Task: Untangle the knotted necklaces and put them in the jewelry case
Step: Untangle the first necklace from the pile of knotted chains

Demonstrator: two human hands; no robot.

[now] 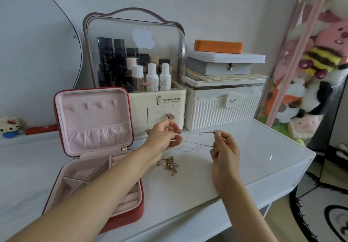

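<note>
A thin silver necklace chain (197, 132) is stretched in two strands above the white table between both hands. My left hand (163, 137) pinches its left ends, and my right hand (224, 147) pinches the right ends between thumb and fingers. A loop of the chain (185, 148) sags down toward the table. A small tangled pile of gold necklaces (169, 164) lies on the table just below the hands. The red jewelry case (98, 158) stands open at the left, its pink lid upright and its pink compartments showing under my left forearm.
A cosmetics organizer (135, 68) and a white ribbed storage box (222, 102) with stacked boxes line the back wall. The table's right edge (308, 153) drops off beside a clear column of plush toys (310, 72). A small toy (10, 126) sits far left.
</note>
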